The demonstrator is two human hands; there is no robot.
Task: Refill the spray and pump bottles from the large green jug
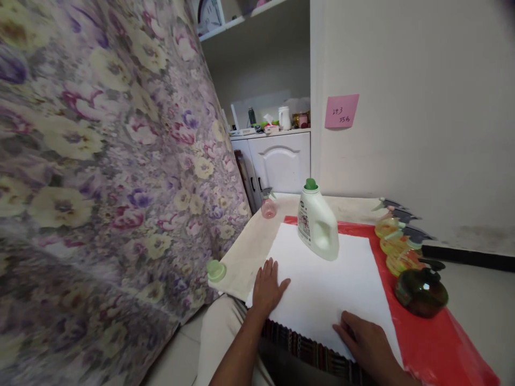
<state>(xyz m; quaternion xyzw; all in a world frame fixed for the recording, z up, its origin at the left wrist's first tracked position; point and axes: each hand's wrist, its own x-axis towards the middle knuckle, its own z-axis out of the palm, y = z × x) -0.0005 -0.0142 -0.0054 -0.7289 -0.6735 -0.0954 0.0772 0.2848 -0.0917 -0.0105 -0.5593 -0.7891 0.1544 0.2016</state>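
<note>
My left hand [267,287] lies flat, fingers together and stretched out, on the near left corner of a white sheet [325,289]. My right hand [368,343] rests palm down on the sheet's near edge, fingers extended. Both hold nothing. A white detergent bottle [317,222] with a green cap stands tilted at the sheet's far end. The sheet lies over a red plastic cover [426,338] on the table.
Several yellow spray bottles [396,238] and a dark green one [421,289] line the right side. A pink spray bottle [268,206] and a green cap [216,271] sit at left. Floral fabric [100,177] hangs left. A pink note [341,111] is on the wall.
</note>
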